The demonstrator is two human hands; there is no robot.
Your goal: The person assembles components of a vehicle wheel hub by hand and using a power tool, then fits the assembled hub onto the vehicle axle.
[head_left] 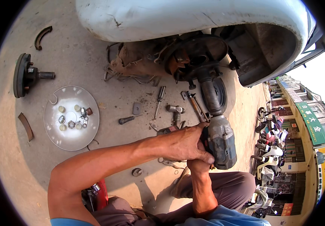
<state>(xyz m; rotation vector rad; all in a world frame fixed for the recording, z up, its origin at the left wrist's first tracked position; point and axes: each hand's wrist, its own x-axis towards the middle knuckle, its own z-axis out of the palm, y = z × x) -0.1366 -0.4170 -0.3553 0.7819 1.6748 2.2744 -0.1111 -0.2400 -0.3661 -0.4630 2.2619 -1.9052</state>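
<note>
My left hand [187, 142] is closed round the body of a grey and black impact wrench [221, 141]. Just below it, my right hand [199, 166] wraps the wrench's handle, which the fingers mostly hide. From the tool's nose a long dark socket [210, 92] reaches up to the wheel hub [198, 69] under the vehicle's wheel arch. Where the socket meets the hub, I cannot make out exactly what it sits on. A brake shoe [179, 60] shows beside the hub.
A hubcap [50, 130] holding nuts and small caps lies left. Around it are a hub with spindle [24, 75] and curved brake shoes [42, 37]. A screwdriver [160, 100], a hammer [175, 109] and a wheel [219, 94] lie ahead. The white fender [192, 19] overhangs.
</note>
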